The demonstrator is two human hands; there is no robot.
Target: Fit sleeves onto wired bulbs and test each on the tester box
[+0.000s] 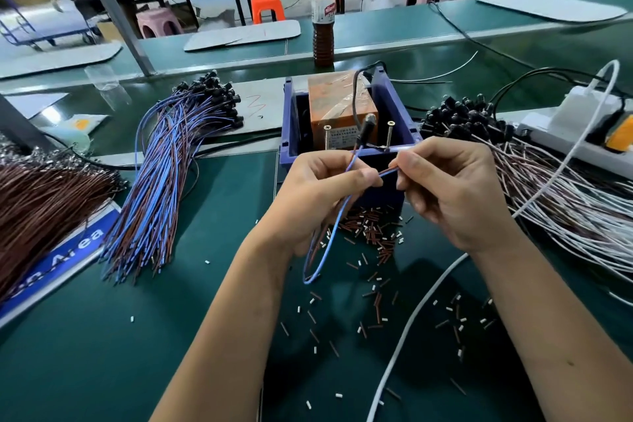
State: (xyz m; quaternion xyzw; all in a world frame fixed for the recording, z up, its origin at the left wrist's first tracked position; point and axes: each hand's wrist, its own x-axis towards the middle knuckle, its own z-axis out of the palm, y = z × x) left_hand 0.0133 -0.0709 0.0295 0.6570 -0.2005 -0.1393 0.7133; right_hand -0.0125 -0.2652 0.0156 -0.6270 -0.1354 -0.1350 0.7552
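Note:
My left hand (322, 192) and my right hand (455, 195) pinch one wired bulb (365, 128) by its blue and brown leads, in front of the tester box (346, 120). The black bulb points up near the two upright screws on the box. The leads loop down below my left hand. My right fingertips grip the brown lead end; whether a sleeve sits under them is hidden. Loose brown and white sleeves (373, 233) lie scattered on the green mat below my hands.
A bundle of blue-brown wired bulbs (164, 181) lies at left, brown wires (41, 209) at far left, white-brown wired bulbs (548, 188) at right. A white power strip (579, 127), a white cable (421, 312) and a bottle (323, 17) stand around.

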